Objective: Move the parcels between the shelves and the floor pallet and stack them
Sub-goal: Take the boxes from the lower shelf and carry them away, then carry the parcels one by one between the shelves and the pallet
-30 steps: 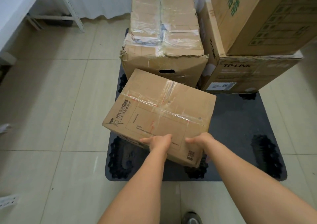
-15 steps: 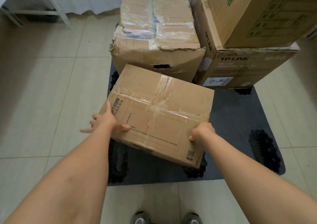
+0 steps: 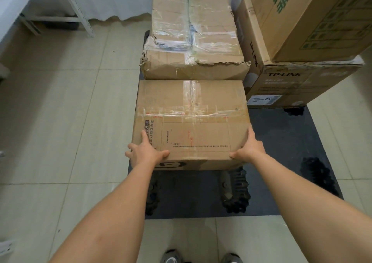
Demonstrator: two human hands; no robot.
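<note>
Cardboard, brown and taped, is what both hands hold: the parcel (image 3: 191, 119) sits low over the near-left part of the dark floor pallet (image 3: 285, 152), its far edge just beside, perhaps touching, the crumpled box (image 3: 193, 41) behind it. Whether its base rests fully on the pallet cannot be told, since the near underside is in shadow.

Its long axis runs left to right across the person's front, and the hands are at the two near corners. The left hand (image 3: 146, 153) grips the near-left corner, thumb along the front top edge and fingers wrapped over the side. The right hand (image 3: 248, 149) clamps the near-right corner the same way, thumb on top. Neither is nearer; the parcel lies straight ahead and between them, so any next nudge would probably be a square push away from the body.

Clear tape crosses the parcel's top in a glossy, wrinkled cross (with small red printing beneath). The crumpled box behind is torn along its front lip and heavily wrapped in film. To the right, a TP-LINK carton (image 3: 298, 83) carries a cleaner carton with green lettering (image 3: 302, 21). The pallet's surface is matt with knobbly openings; the floor is pale tile.
</note>
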